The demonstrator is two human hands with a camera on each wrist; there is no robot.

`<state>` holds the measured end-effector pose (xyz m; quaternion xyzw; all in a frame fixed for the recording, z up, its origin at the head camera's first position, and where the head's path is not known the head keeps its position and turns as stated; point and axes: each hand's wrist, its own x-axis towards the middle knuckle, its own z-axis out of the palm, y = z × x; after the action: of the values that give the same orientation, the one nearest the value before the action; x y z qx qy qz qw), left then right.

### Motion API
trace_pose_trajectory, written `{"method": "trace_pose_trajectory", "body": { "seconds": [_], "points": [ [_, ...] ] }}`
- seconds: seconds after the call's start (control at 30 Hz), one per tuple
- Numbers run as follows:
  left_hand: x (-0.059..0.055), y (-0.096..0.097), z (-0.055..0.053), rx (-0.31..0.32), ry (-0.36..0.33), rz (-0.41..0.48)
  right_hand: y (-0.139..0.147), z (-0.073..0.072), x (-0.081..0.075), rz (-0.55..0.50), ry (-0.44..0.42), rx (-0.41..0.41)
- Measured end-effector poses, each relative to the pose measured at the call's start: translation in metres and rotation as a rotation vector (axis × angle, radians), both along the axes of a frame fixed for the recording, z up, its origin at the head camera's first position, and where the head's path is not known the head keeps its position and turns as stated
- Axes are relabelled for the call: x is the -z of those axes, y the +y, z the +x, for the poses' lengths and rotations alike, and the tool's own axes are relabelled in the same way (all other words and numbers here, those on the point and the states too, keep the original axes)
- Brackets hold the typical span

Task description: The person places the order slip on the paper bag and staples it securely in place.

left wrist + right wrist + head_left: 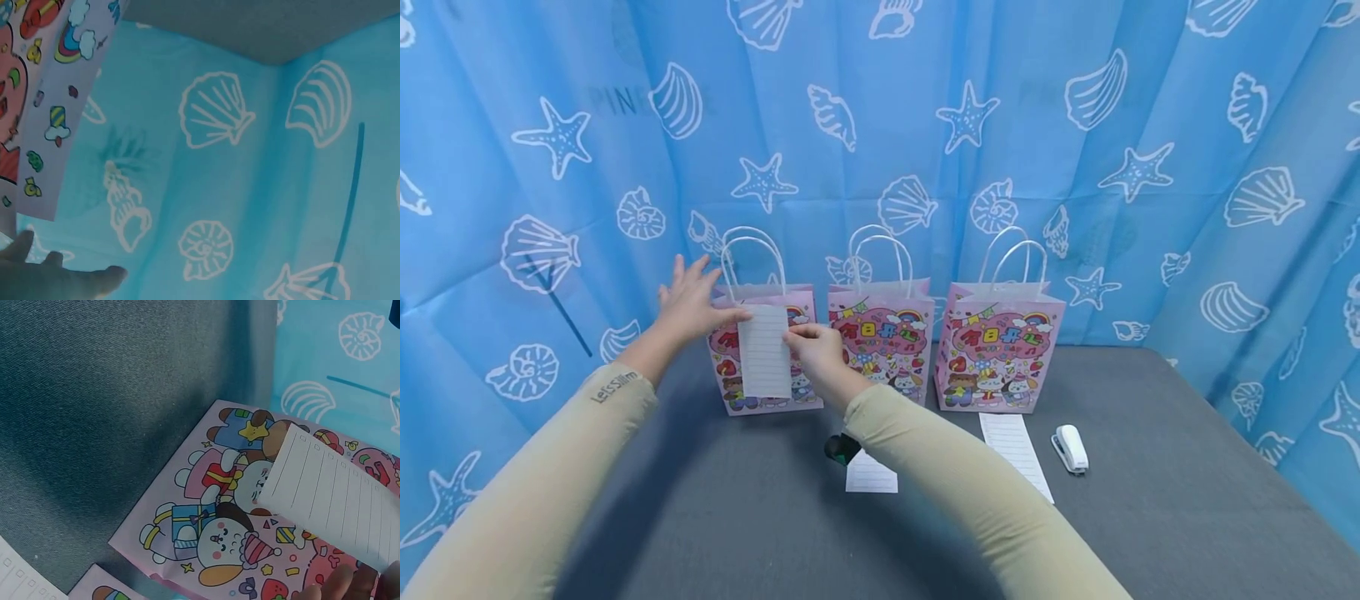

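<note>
Sheet (765,358): likely light, bendy; pinch edges
Left hand (691,307): spread, thumb on sheet
Right hand (822,357): pinches right edge

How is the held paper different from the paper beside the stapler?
The held paper is upright before the leftmost bag; the other paper lies flat on the table. The right hand pinches the held paper; no hand touches the other paper. Both are white and lined.

Left bag (222,515) is smooth printed paper. In front of it, lined slip (765,354): matt paper. Well right of it, stapler (1073,447): smooth plastic, slight gloss. Under it, tabletop (730,500): matt, woven-looking cloth. Behind it, curtain (880,92): smooth, creased cloth.
</note>
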<state>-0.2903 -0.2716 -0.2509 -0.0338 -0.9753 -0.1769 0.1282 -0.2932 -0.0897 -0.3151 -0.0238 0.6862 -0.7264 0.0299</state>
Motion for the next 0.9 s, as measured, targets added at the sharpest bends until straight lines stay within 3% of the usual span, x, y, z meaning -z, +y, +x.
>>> {"method": "trace_pose_trajectory", "body": {
  "seconds": [0.23,0.53,0.63,0.9],
  "points": [
    [-0.003,-0.001,-0.005,0.019,-0.069,0.050,-0.004,0.001,-0.005,-0.008,0.010,-0.007],
    [0.009,-0.006,-0.016,0.091,-0.008,0.122,-0.007,-0.001,-0.006,0.050,0.039,0.020],
    [0.013,-0.008,-0.019,0.130,0.016,0.164,-0.008,-0.003,-0.005,0.145,0.140,0.044],
    [0.014,-0.010,-0.020,0.164,0.005,0.216,-0.006,-0.013,-0.019,0.360,0.565,0.131]
  ]
}}
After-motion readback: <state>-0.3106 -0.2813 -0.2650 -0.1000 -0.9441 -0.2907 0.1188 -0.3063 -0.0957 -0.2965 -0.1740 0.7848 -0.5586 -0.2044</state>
